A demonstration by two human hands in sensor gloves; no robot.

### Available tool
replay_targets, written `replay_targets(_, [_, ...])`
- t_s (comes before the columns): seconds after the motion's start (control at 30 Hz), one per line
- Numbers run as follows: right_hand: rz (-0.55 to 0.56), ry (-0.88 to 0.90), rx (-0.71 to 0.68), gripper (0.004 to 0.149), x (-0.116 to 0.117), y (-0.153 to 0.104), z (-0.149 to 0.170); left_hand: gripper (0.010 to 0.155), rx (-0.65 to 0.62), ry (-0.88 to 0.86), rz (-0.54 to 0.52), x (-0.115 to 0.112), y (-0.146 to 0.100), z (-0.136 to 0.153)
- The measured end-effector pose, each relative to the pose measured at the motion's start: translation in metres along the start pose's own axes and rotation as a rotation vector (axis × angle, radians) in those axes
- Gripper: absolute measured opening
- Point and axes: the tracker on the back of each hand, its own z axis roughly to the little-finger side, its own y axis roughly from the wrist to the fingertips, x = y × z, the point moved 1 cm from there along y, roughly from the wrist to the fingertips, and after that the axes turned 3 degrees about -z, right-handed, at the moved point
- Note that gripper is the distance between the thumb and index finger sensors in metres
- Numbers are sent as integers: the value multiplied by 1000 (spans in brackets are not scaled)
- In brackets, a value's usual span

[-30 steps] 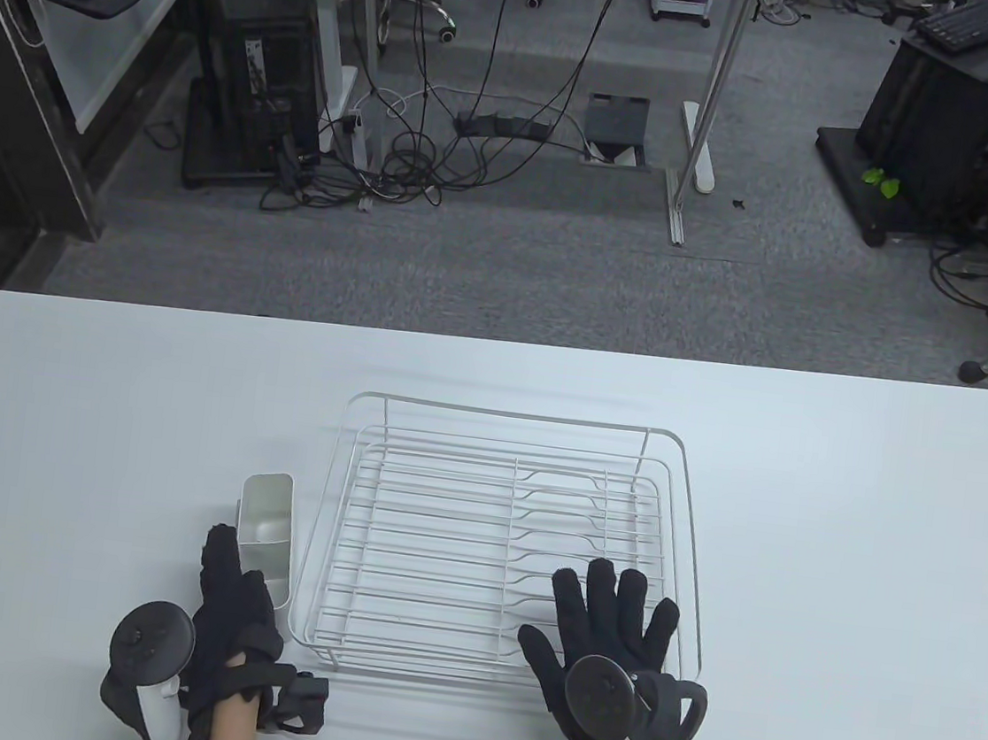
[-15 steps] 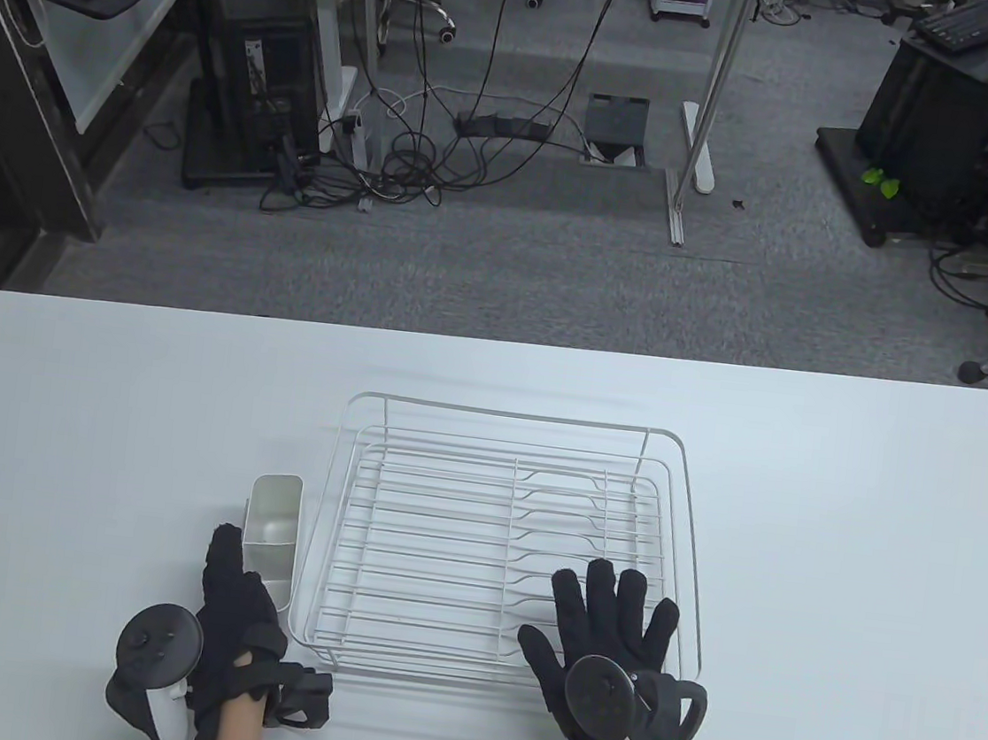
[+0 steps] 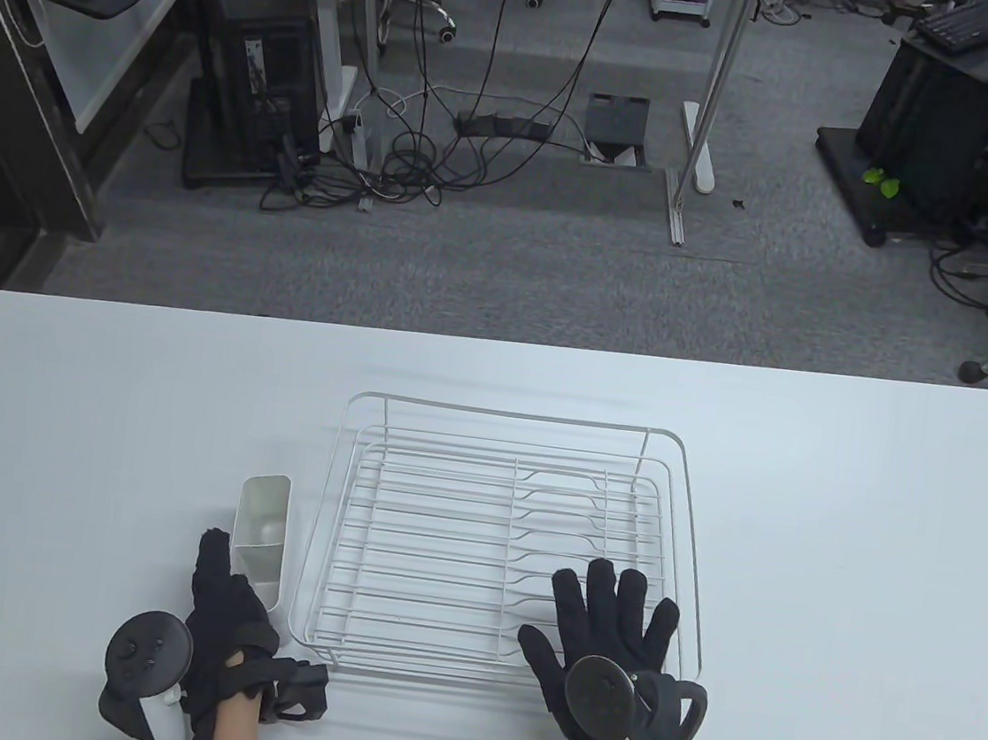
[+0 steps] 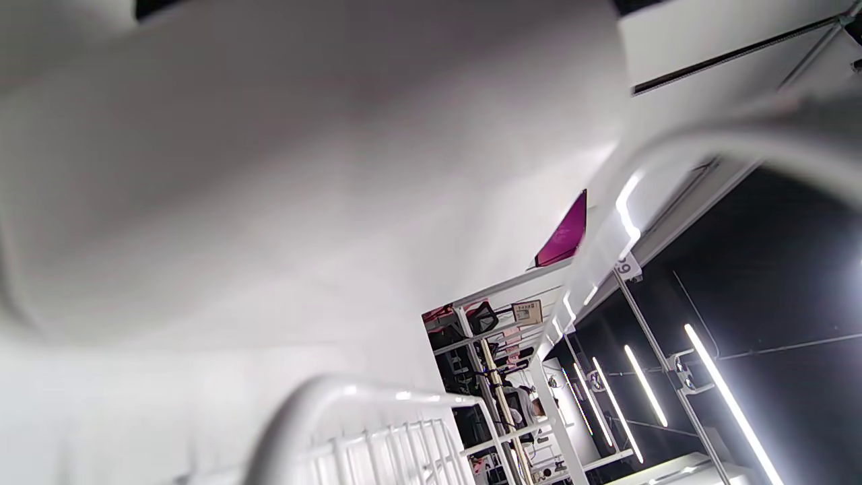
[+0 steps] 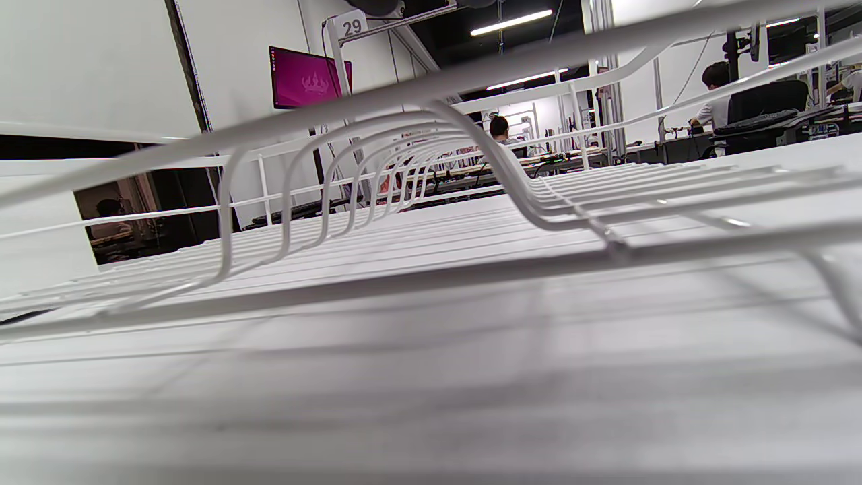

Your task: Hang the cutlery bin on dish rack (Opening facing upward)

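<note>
Since half a second ago, the cutlery bin [image 3: 262, 532] has slid a little to the left, away from the dish rack [image 3: 502, 549], and my left hand [image 3: 227, 616] has gone with it.

From the table view I see the bin upright on the table [image 3: 49, 444], opening up, just beside the rack's left rim and not hung on it. My left hand is at the bin's near end, with fingers up along its left side; I cannot tell how firmly it grasps. My right hand [image 3: 605, 645] lies flat with fingers spread on the rack's near right corner, holding nothing.

From the left wrist view, a blurred white wall of the bin [image 4: 283, 175] fills most of the frame, with the rack's rim and wires [image 4: 377, 431] below it. No fingers show.

From the right wrist view, I look low across the table through the rack's wires [image 5: 431, 195]; no fingers show.
</note>
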Motion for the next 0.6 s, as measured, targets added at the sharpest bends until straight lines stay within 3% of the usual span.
replay_targets(0.37, [2, 0, -1, 74, 0, 0, 0, 57, -74, -8, -66, 17, -2, -13])
replay_targets(0.6, [2, 0, -1, 74, 0, 0, 0, 57, -165, -132, -119, 32, -6, -25])
